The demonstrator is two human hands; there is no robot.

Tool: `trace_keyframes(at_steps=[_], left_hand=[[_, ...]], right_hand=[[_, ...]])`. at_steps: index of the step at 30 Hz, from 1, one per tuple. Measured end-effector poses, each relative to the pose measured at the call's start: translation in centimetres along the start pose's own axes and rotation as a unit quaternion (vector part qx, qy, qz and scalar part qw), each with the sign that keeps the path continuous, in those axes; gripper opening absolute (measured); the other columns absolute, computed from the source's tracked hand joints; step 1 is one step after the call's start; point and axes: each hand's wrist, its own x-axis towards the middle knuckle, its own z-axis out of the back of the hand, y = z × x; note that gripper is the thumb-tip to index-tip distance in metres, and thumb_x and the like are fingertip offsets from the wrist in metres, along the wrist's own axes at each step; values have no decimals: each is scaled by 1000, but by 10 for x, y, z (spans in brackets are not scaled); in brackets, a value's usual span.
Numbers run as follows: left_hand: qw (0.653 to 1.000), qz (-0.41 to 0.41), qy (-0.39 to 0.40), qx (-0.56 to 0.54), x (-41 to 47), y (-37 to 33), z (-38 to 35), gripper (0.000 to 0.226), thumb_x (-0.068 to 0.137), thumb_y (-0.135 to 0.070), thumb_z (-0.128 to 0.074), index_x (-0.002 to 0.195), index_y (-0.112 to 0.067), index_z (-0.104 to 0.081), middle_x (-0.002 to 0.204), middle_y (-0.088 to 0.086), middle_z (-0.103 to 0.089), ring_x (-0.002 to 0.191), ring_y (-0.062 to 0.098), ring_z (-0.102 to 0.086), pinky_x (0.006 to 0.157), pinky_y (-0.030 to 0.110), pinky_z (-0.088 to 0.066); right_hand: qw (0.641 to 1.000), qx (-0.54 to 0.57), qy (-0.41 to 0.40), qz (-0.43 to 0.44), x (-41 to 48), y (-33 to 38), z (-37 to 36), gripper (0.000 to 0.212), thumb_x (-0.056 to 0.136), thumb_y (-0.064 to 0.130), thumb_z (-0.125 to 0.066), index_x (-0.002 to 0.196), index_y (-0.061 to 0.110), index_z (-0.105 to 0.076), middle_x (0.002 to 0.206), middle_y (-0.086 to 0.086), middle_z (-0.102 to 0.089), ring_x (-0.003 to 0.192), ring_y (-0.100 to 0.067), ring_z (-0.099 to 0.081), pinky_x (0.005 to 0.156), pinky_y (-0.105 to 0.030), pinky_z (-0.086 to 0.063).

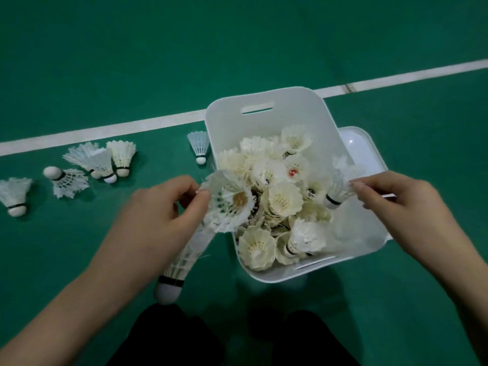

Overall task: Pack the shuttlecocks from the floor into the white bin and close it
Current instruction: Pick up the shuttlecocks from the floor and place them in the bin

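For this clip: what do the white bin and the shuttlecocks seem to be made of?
The white bin: probably moulded plastic, smooth matt walls with rounded corners and a cut handle slot. The shuttlecocks in it: apparently feather skirts, cream with visible quills; white rounded bases, cork or foam, cannot tell.

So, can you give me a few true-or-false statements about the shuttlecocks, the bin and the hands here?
1. The white bin is open, with no lid on top. True.
2. The left hand holds nothing. False: it grips a stack of shuttlecocks nested into one another.
3. The right hand pinches a single shuttlecock over the bin's right side. True.
4. Every shuttlecock is already off the floor. False: several loose shuttlecocks still lie on the green floor to the left of the bin.
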Motion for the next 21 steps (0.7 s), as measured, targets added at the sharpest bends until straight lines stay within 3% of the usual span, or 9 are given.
trace_keyframes(at_steps=[4,7,10,13,15,17,21], left_hand=[[1000,-16,13,14,4,-7,-14,34,83,-53,-49,69,-23,-56,61,-1,-61,50,20,-54,51,45,-46],[1000,-18,18,13,7,-11,-21,30,83,-52,-51,71,-25,-56,66,-8,-63,51,18,-56,51,45,-47],[999,-17,27,15,7,-12,-26,25,80,-48,-51,70,-25,-55,61,-3,-62,51,22,-58,50,47,-49],[999,-16,34,25,7,-11,-31,25,80,-48,-51,71,-25,-55,58,0,-61,49,19,-57,49,47,-49],[999,-17,36,32,8,-11,-32,26,80,-49,-50,71,-25,-55,61,-4,-61,48,16,-55,48,44,-48],[999,-20,34,38,8,-11,-33,28,80,-49,-49,68,-23,-54,63,-6,-60,48,16,-53,47,41,-46],[998,-26,35,45,9,-11,-35,29,80,-48,-49,66,-22,-53,65,-10,-59,50,17,-52,46,40,-44]], right_hand=[[996,-62,44,-40,-2,-17,-3,19,89,29,-57,97,19,-72,92,2,-68,89,-18,-60,66,-28,-43],[993,-86,64,-42,-1,-25,-10,20,90,28,-56,102,21,-72,92,-3,-71,84,-22,-61,57,-9,-36],[992,-85,85,-32,2,-27,-17,22,91,28,-55,104,22,-71,91,-9,-73,82,-24,-63,53,-6,-36],[990,-77,120,-15,5,-23,-26,24,92,28,-54,109,21,-69,83,6,-71,70,1,-61,57,-2,-38],[986,-94,140,-6,9,-21,-34,25,92,27,-53,109,17,-69,93,1,-73,85,-2,-64,69,-10,-43],[979,-125,159,-12,13,-22,-45,27,92,26,-52,107,10,-68,110,-11,-69,106,-23,-61,87,-27,-47],[960,-195,203,-6,16,-25,-62,30,92,25,-52,108,3,-64,115,-15,-66,112,-31,-56,95,-38,-44]])
